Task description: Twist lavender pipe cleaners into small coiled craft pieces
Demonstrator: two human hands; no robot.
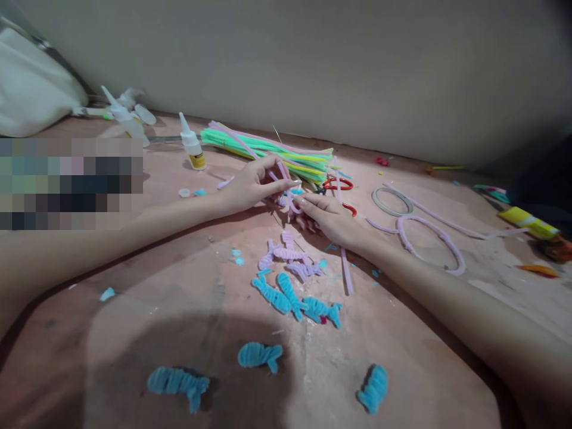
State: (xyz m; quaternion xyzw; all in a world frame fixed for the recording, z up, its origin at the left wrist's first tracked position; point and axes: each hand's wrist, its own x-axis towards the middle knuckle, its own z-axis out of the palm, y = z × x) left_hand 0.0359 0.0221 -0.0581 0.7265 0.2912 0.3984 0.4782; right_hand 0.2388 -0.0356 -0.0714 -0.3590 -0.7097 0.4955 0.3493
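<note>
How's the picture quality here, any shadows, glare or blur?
Head view: dim, darkening toward upper right; a broad shadow on the near tabletop surrounds two blue fuzzy shapes; glints right of it; pixel blocks hide a patch at left; fine detail looks soft.

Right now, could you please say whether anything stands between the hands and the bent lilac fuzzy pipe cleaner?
Nothing visible does: the left hand and right hand both hold the bent lilac pipe cleaner.

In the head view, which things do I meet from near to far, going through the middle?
Single blue fish-shaped piece, cluster of blue pieces, cluster of lilac pieces, right hand and left hand together, bundle of coloured fuzzy sticks, grey wall.
</note>
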